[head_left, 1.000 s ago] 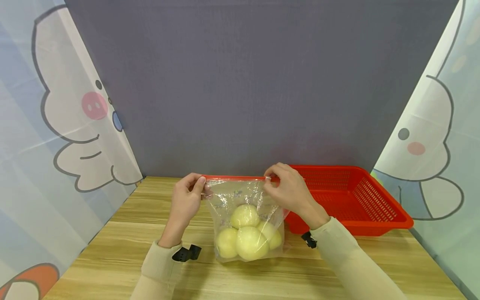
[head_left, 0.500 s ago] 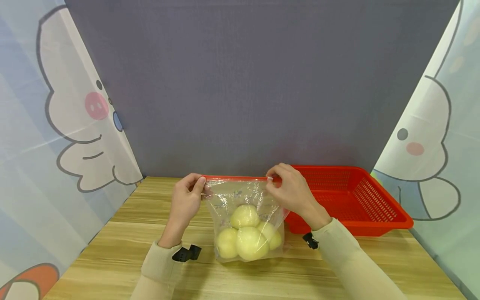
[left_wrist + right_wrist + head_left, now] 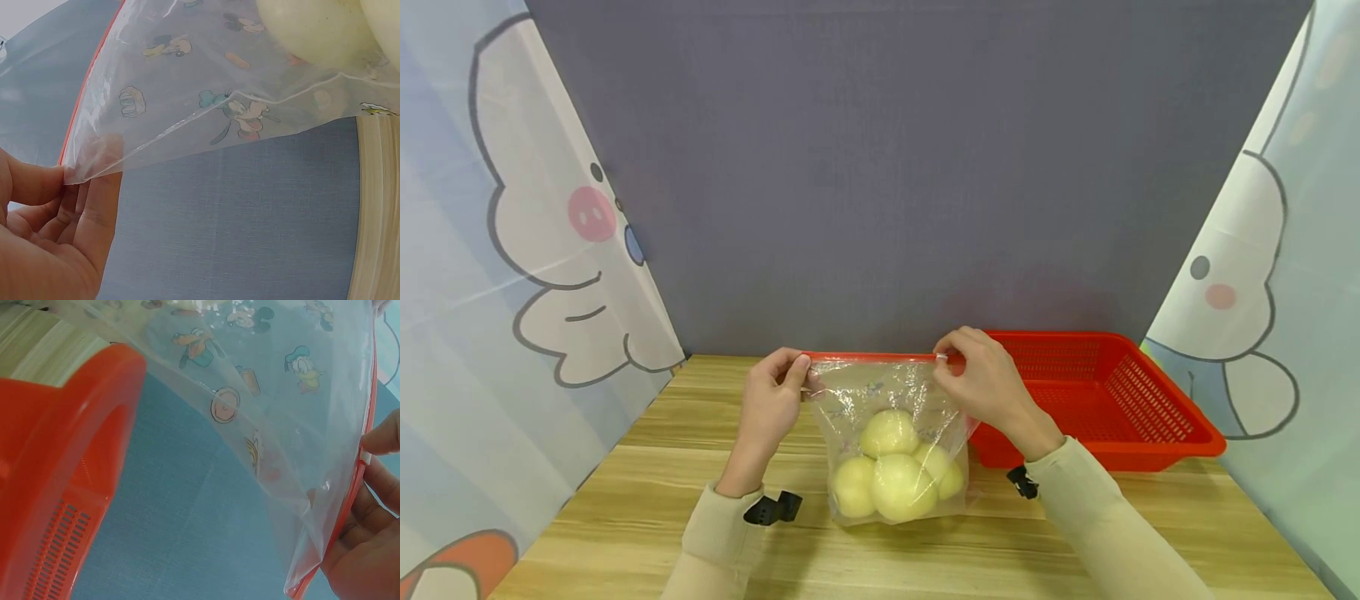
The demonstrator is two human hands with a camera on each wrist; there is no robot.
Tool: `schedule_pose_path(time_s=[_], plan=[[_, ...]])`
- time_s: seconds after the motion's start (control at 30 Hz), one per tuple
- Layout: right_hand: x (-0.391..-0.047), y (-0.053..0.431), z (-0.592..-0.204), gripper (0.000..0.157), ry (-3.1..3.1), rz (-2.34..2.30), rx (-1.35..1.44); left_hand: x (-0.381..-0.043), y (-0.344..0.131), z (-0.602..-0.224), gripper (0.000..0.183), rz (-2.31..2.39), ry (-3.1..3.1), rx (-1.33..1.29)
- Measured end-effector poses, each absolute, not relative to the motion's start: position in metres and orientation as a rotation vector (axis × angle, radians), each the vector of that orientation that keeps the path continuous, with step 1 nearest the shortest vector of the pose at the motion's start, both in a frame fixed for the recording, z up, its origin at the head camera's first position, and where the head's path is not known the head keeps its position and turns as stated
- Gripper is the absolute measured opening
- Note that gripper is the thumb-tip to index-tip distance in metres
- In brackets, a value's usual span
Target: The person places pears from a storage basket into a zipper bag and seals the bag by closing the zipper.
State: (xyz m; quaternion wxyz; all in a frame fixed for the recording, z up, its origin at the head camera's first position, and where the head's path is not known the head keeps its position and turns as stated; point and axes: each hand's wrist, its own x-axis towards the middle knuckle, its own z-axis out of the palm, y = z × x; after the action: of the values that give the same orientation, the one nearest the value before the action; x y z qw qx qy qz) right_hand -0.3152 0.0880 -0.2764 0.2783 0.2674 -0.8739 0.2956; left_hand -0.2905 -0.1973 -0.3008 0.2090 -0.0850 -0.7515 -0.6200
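Note:
A clear zip bag point(image 3: 850, 400) printed with cartoon figures stands on the table with several pale yellow-green round fruits point(image 3: 904, 487) at its bottom. Along its top runs a red zip strip point(image 3: 872, 357). My left hand point(image 3: 772, 402) pinches the strip's left end between thumb and fingers; the left wrist view shows that bag corner point(image 3: 78, 172) in its grip. Near the strip's right end, my right hand point(image 3: 985, 383) pinches a small white slider point(image 3: 365, 456). Past the slider, the bag's right corner point(image 3: 303, 575) hangs by the right palm.
A red perforated plastic basket point(image 3: 1150, 450) stands on the wooden table point(image 3: 647, 500) at the right, just behind and beside the right hand. A dark grey cloth point(image 3: 880, 167) rises behind the table, with cartoon-printed curtains point(image 3: 460, 333) at both sides.
My right hand has slid very slightly to the right along the strip with the slider. The left hand, the bag and the fruits look unchanged.

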Motion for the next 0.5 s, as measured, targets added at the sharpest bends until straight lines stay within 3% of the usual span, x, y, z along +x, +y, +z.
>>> schedule_pose_path(time_s=[0.5], plan=[[-0.3152,0.092,-0.2775,0.01,-2.33,0.781,0.712,-0.2916,-0.1973,-0.3022,0.016,-1.762,-2.057,-0.254]])
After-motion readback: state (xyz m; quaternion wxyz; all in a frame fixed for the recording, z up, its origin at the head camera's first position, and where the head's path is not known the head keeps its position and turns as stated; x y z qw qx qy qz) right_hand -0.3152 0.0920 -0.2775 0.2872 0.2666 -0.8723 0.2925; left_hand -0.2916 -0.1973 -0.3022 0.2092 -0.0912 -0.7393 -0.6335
